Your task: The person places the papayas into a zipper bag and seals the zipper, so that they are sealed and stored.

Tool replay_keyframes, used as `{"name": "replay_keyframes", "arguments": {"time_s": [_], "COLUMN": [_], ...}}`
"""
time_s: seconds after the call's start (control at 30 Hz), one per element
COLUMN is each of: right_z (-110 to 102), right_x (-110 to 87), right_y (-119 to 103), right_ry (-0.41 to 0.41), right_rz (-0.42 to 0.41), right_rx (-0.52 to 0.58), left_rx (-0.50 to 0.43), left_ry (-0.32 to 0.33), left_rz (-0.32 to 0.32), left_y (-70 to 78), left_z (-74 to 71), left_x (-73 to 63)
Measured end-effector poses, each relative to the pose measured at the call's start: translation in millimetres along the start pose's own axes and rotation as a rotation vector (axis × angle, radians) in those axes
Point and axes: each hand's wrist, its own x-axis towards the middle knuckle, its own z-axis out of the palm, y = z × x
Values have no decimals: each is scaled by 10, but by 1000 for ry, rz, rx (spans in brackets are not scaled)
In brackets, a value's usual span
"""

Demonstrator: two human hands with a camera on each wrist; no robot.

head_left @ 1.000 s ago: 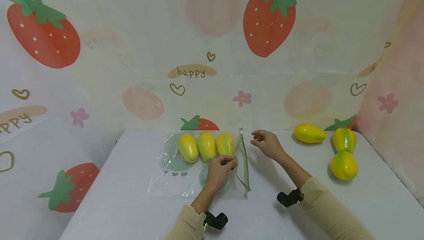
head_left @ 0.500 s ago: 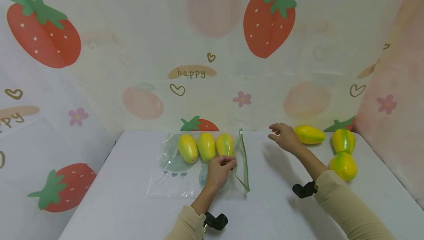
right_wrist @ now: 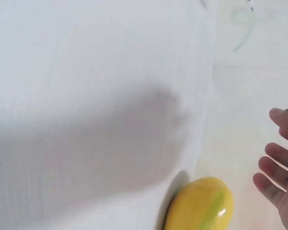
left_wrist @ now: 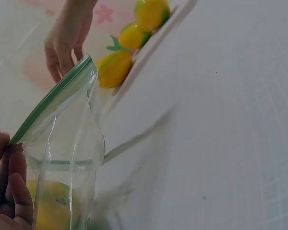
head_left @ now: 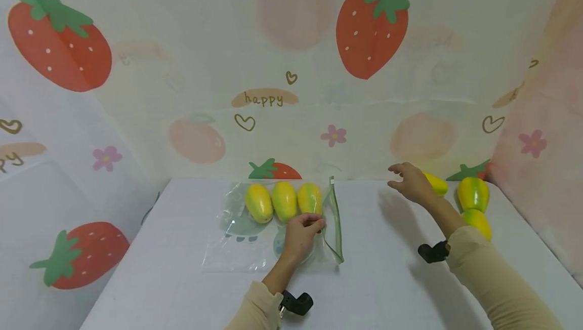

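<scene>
A clear zip bag [head_left: 246, 259] with a green top edge lies on the table with its mouth to the right. Inside it, three yellow-green papayas [head_left: 284, 201] form a row at the far side. My left hand [head_left: 299, 239] pinches the bag's mouth; the left wrist view has thumb and finger on the green edge [left_wrist: 53, 98]. My right hand [head_left: 412, 183] is raised over the table's far right, holding nothing, its fingers apart and slightly bent. It partly covers a loose papaya [head_left: 437, 184], which the right wrist view shows below the hand [right_wrist: 201, 206].
Two more papayas stand at the right: a farther one [head_left: 473, 193] and a nearer one [head_left: 479, 222], partly behind my right sleeve [head_left: 492, 269]. A strawberry-print backdrop [head_left: 291, 117] rises behind the white table [head_left: 364, 289].
My right hand has moved right, away from the bag's mouth toward the loose papayas, and now overlaps the nearest of them. The left hand and the bag stay where they were.
</scene>
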Motion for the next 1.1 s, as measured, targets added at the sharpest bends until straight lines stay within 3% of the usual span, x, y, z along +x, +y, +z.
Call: {"name": "replay_keyframes", "arguments": {"time_s": [0.27, 0.53, 0.73, 0.77, 1.1], "right_z": [-128, -189, -203, -209, -231], "right_x": [58, 70, 102, 104, 101], "right_y": [176, 246, 342, 360, 475], "right_ry": [-35, -95, -119, -122, -153], "right_rz": [-21, 60, 76, 80, 137], "right_rx": [-60, -111, -170, -177, -152], "left_rx": [8, 8, -2, -5, -11], "left_ry": [-5, -7, -6, -10, -8], "left_rz": [-11, -5, 5, 6, 0], "left_y": [20, 19, 8, 61, -3], "left_z": [-14, -14, -14, -22, -23], "left_x": [-6, -12, -11, -41, -5]}}
